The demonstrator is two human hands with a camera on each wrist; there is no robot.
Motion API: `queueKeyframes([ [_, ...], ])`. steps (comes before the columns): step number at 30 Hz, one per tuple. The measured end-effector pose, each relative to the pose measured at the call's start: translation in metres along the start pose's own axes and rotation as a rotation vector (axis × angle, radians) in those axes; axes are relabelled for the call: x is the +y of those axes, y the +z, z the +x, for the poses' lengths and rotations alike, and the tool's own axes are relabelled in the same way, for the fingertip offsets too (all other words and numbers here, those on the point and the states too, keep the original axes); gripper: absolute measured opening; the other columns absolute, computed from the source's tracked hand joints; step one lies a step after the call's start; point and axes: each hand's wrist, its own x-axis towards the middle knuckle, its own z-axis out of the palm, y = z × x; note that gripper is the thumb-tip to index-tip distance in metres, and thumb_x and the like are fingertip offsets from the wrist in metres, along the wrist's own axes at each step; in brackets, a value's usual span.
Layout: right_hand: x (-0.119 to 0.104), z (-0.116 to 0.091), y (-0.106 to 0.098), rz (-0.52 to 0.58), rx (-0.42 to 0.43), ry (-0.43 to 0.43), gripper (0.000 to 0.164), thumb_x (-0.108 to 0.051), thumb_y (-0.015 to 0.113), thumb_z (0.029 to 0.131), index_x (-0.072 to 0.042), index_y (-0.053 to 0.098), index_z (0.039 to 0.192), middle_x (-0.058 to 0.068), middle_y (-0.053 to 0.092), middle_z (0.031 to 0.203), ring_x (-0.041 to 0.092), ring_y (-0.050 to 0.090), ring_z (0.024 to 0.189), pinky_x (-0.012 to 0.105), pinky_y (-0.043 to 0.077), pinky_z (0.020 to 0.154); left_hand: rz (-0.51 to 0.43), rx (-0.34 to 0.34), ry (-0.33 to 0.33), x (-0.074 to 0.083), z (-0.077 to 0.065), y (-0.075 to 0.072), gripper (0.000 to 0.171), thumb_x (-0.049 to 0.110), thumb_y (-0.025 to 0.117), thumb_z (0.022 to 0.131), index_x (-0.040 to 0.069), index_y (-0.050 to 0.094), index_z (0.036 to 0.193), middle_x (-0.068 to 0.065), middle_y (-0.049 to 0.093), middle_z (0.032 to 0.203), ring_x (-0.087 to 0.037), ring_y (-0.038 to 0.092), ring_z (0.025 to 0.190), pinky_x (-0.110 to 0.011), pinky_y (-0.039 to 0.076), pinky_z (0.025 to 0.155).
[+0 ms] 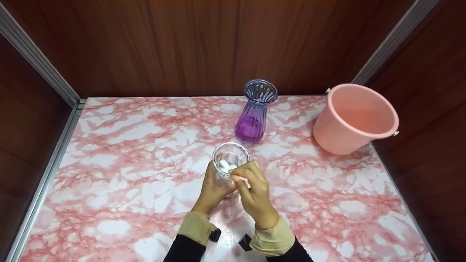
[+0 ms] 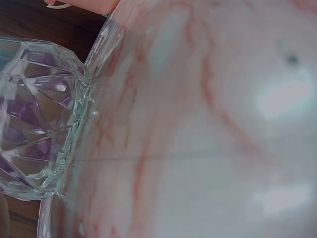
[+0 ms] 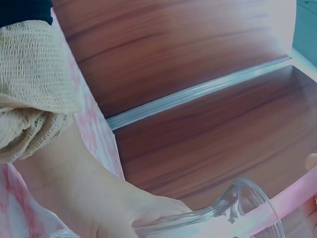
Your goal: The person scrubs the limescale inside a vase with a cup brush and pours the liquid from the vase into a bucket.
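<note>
My left hand grips a clear glass vessel around its near left side. Its flared rim faces up toward the head camera. In the left wrist view its faceted lower part shows at the left edge. A pink handle runs into the mouth of the glass, and a white, rounded head sits inside. My right hand pinches this pink-handled cleaning brush at the rim, fingers curled over the handle. In the right wrist view, the left hand holds the glass from the side.
A ribbed purple glass vase stands just behind the clear glass. At the right rear is a pink bucket with metal handle pivots. Wood-grain panels with metal edge strips enclose the pink-and-white marbled table.
</note>
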Motion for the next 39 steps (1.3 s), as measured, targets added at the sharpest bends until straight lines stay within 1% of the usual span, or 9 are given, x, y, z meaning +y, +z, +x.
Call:
queueKeyframes([
  [3, 0.001, 0.001, -0.002, 0.004, 0.046, 0.020, 0.029, -0.022, 0.055, 0.105, -0.001, 0.067, 0.089, 0.009, 0.061, 0.081, 0.022, 0.055, 0.077, 0.029, 0.049, 0.071, 0.001, -0.006, 0.000, 0.000, 0.000, 0.001, 0.103, 0.020, 0.091, 0.075, 0.012, 0.029, 0.157, -0.015, 0.042, 0.151, -0.032, 0.042, 0.138, -0.051, 0.035, 0.116],
  [7, 0.001, 0.003, -0.005, 0.034, 0.124, 0.056, 0.034, -0.022, 0.054, 0.105, 0.004, 0.066, 0.085, 0.012, 0.062, 0.079, 0.021, 0.056, 0.075, 0.026, 0.049, 0.072, 0.023, -0.004, 0.010, 0.000, -0.001, 0.002, 0.104, 0.019, 0.092, 0.073, 0.010, 0.029, 0.156, -0.014, 0.042, 0.152, -0.032, 0.041, 0.139, -0.051, 0.031, 0.119],
  [13, 0.002, 0.011, -0.015, 0.078, 0.261, 0.150, 0.038, -0.024, 0.058, 0.103, 0.007, 0.066, 0.082, 0.014, 0.065, 0.078, 0.017, 0.060, 0.075, 0.023, 0.051, 0.071, 0.037, 0.004, 0.045, 0.001, 0.002, 0.002, 0.104, 0.018, 0.092, 0.073, 0.009, 0.030, 0.155, -0.012, 0.043, 0.150, -0.031, 0.042, 0.139, -0.051, 0.029, 0.119],
  [16, 0.003, 0.013, -0.020, 0.075, 0.306, 0.199, 0.039, -0.024, 0.059, 0.103, 0.008, 0.067, 0.082, 0.014, 0.067, 0.079, 0.016, 0.063, 0.078, 0.023, 0.052, 0.071, 0.037, 0.003, 0.062, 0.000, 0.003, 0.001, 0.102, 0.020, 0.092, 0.074, 0.010, 0.031, 0.155, -0.012, 0.044, 0.148, -0.031, 0.042, 0.138, -0.051, 0.030, 0.118],
  [19, 0.005, 0.013, -0.023, 0.054, 0.344, 0.227, 0.039, -0.024, 0.060, 0.103, 0.009, 0.067, 0.083, 0.014, 0.069, 0.080, 0.016, 0.065, 0.080, 0.024, 0.053, 0.073, 0.051, 0.002, 0.057, 0.001, 0.003, 0.000, 0.102, 0.023, 0.092, 0.074, 0.012, 0.031, 0.155, -0.012, 0.045, 0.147, -0.030, 0.043, 0.138, -0.051, 0.030, 0.118],
  [23, 0.006, 0.014, -0.023, 0.035, 0.365, 0.230, 0.038, -0.022, 0.060, 0.103, 0.009, 0.068, 0.083, 0.016, 0.069, 0.079, 0.016, 0.065, 0.080, 0.024, 0.053, 0.072, 0.044, 0.005, 0.043, 0.001, 0.004, 0.000, 0.102, 0.023, 0.092, 0.074, 0.014, 0.031, 0.156, -0.011, 0.044, 0.149, -0.030, 0.042, 0.139, -0.051, 0.029, 0.119],
  [30, 0.005, 0.013, -0.023, 0.026, 0.382, 0.228, 0.038, -0.023, 0.061, 0.102, 0.009, 0.068, 0.083, 0.014, 0.069, 0.079, 0.016, 0.064, 0.079, 0.023, 0.052, 0.071, 0.049, 0.001, 0.060, -0.001, 0.004, 0.001, 0.103, 0.020, 0.093, 0.072, 0.008, 0.031, 0.154, -0.014, 0.044, 0.148, -0.032, 0.043, 0.137, -0.050, 0.031, 0.118],
  [34, 0.003, 0.015, -0.023, 0.026, 0.350, 0.196, 0.039, -0.024, 0.060, 0.102, 0.008, 0.069, 0.082, 0.013, 0.068, 0.078, 0.015, 0.064, 0.077, 0.022, 0.051, 0.069, 0.064, -0.003, 0.062, -0.001, 0.002, 0.001, 0.103, 0.020, 0.092, 0.073, 0.009, 0.030, 0.154, -0.013, 0.044, 0.147, -0.032, 0.044, 0.136, -0.051, 0.031, 0.118],
  [39, -0.001, 0.022, -0.024, 0.034, 0.319, 0.140, 0.037, -0.023, 0.060, 0.102, 0.007, 0.070, 0.083, 0.014, 0.067, 0.077, 0.016, 0.062, 0.073, 0.020, 0.049, 0.066, 0.067, -0.002, 0.035, 0.000, 0.000, 0.000, 0.101, 0.022, 0.091, 0.075, 0.013, 0.030, 0.155, -0.011, 0.044, 0.149, -0.030, 0.041, 0.139, -0.052, 0.030, 0.118],
])
